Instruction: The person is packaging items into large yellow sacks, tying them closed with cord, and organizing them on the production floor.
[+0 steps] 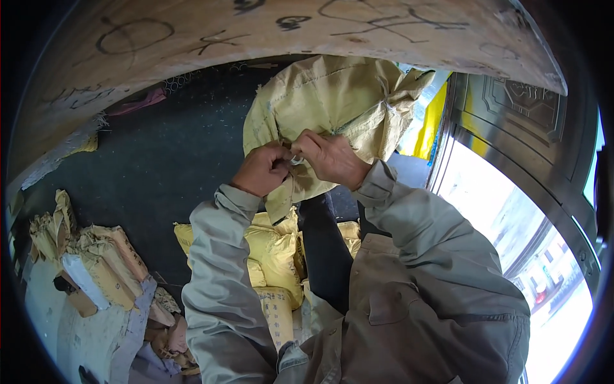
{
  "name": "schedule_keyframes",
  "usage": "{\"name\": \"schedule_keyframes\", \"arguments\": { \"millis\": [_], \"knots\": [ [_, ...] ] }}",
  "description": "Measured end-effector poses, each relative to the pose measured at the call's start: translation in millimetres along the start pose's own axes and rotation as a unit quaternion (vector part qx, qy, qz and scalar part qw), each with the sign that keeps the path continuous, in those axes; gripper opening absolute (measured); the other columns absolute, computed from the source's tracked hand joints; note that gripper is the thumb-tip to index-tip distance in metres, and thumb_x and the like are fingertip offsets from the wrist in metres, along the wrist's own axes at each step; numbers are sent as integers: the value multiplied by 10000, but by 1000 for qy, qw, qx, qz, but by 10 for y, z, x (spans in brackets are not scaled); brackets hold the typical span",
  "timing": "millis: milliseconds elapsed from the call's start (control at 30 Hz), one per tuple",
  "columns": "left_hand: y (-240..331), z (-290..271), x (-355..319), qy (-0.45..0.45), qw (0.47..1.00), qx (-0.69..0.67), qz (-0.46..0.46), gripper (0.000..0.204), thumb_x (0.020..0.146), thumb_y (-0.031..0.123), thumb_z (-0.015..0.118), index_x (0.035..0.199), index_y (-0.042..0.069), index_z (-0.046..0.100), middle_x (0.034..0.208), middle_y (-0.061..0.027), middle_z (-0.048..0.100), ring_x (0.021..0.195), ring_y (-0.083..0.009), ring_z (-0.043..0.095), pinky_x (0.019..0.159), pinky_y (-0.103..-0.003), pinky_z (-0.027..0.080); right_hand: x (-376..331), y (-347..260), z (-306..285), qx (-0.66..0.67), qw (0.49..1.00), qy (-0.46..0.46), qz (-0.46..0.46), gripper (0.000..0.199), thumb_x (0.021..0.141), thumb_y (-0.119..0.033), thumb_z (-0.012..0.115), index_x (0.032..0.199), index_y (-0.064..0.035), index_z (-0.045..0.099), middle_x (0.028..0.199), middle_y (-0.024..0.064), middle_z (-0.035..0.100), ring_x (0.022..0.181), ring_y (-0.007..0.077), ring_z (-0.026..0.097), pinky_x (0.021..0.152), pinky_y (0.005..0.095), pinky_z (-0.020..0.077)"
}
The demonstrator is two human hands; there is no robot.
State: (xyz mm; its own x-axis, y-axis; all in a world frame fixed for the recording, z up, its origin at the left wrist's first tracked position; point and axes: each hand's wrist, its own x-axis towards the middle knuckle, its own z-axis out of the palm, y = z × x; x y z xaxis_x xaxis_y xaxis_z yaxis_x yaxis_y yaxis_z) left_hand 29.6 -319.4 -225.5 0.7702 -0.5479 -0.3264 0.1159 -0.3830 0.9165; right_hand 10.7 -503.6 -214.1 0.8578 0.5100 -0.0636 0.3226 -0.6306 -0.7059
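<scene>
A large, creased yellow sack point(320, 96) lies in front of me, its side bunched up near my hands and a tied, gathered fold at its right. My left hand point(261, 169) is closed, thumb and fingers pinching at the near side of the sack. Right beside it, my right hand point(329, 157) is closed too, with bent fingers meeting those of the left. A small whitish bit shows between the two hands; whether it is string or a fold of the sack, I cannot make out. A loose flap of the sack hangs below my hands.
A wooden board point(268, 32) with dark scribbles spans the top. Yellow packed bags point(275, 253) sit low by my leg. At left, folded brown paper sacks point(105, 262) lie on a pale surface. A metal door point(511, 121) stands at right, beside a bright opening.
</scene>
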Motion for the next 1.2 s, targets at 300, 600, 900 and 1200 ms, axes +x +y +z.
{"name": "schedule_keyframes", "arguments": {
  "millis": [300,600,900,1200],
  "knots": [
    [31,-150,170,-161,932,-193,-261,144,800,130,556,774,-4,602,642,-13,575,567,-60,505,531,-221,413,-159,-191,68,15,984,174,44,183,635,-121,664,770,-72,550,831,61,516,679,218,547,570,309,456],
    [-41,-180,201,-186,948,-133,-219,167,754,154,600,750,-13,615,641,-25,596,608,-63,538,567,-228,438,-156,-465,194,95,957,209,180,183,596,-17,661,748,-41,562,832,65,518,701,216,532,604,297,433],
    [-89,-223,147,-200,959,-92,-176,138,724,36,601,855,-6,620,741,-24,613,652,-57,532,588,-211,440,-95,-481,181,289,932,133,172,195,628,52,602,804,-27,578,851,92,530,686,194,543,593,276,431],
    [62,-221,-24,-2,997,73,-12,155,636,10,563,788,38,578,713,-106,576,628,-264,573,583,-352,461,207,-117,150,221,954,54,193,157,678,4,589,832,-17,564,736,92,573,597,200,567,563,290,441]
  ]
}}
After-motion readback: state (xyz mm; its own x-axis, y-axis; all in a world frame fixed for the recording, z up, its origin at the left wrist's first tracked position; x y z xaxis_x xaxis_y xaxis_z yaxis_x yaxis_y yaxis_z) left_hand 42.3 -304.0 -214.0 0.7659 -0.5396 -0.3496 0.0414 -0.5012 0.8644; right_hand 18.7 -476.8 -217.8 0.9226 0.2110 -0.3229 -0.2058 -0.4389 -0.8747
